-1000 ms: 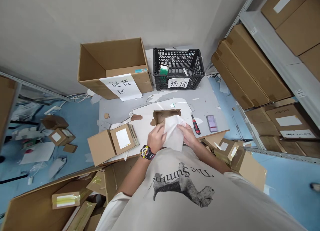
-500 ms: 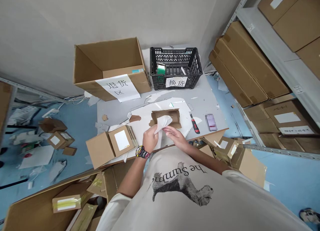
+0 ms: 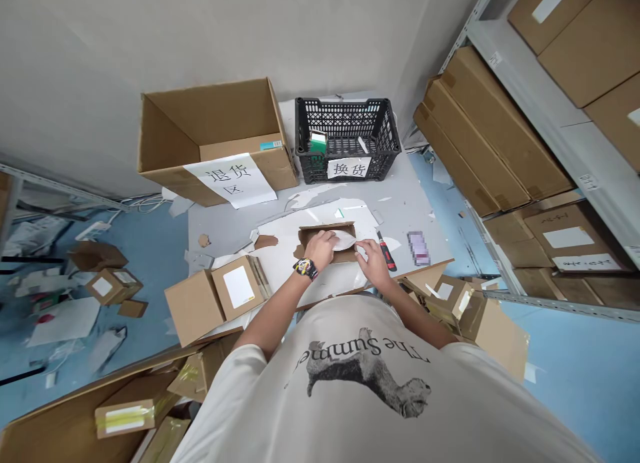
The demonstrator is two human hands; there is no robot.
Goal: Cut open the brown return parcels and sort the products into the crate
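A small open cardboard box (image 3: pixel 315 230) lies on the white sheet in the middle of the table. Over its opening is a white, crumpled packet (image 3: pixel 344 240). My left hand (image 3: pixel 320 248), with a colourful watch at the wrist, reaches over the box and holds the packet's left side. The fingertips of my right hand (image 3: pixel 371 257) pinch its right end at the box's right edge. Just right of that hand lies a red and black cutter (image 3: pixel 387 252). What the packet contains is hidden.
Behind stand a large cardboard box (image 3: pixel 175 186) and a black crate (image 3: pixel 347 173), both with paper signs. A blurred purple item (image 3: pixel 419 247) lies at the table's right. Closed boxes (image 3: pixel 239 289) sit at the front left. Shelves (image 3: pixel 575 129) with cartons line the right side.
Both hands have moved forward with the white packet, from the box's near edge to over its opening. My right hand has also shifted right, to the packet's right end.
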